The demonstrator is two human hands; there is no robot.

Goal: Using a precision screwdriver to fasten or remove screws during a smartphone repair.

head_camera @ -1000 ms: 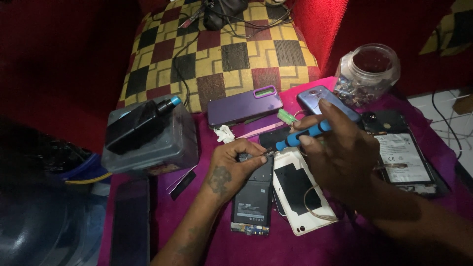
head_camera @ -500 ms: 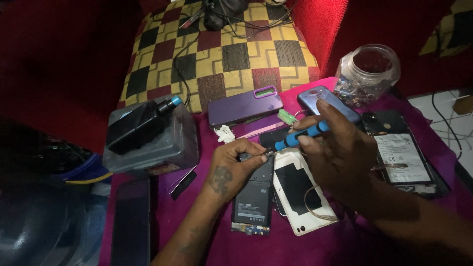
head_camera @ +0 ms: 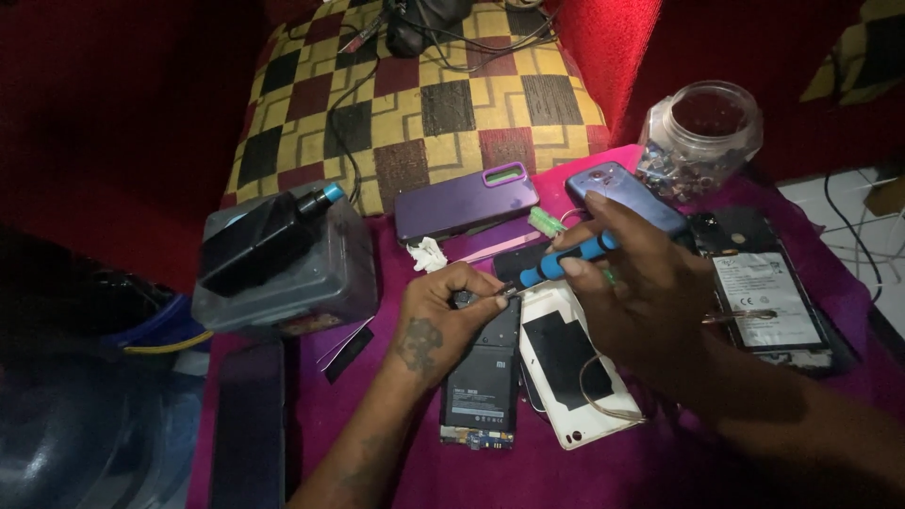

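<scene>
An opened phone [head_camera: 482,379] with its back off and its black battery showing lies on the magenta cloth [head_camera: 358,415]. My left hand [head_camera: 443,316] rests on the phone's upper end, fingers curled around the spot where the tool tip meets it. My right hand [head_camera: 641,292] grips a screwdriver [head_camera: 562,263] with a blue and black handle, angled down to the left toward the phone's top edge. Right beside the phone lies its white back cover [head_camera: 575,372], inner side up with a black pad on it.
A purple phone case [head_camera: 465,200], a blue phone [head_camera: 625,195], a second opened phone [head_camera: 764,297] and a clear jar of small parts [head_camera: 699,137] lie around. A grey box [head_camera: 278,269] with a black tool sits left. A checkered cushion [head_camera: 415,85] with cables is behind.
Both hands hold nearly the same pose over the opened phone; the screwdriver has shifted only slightly.
</scene>
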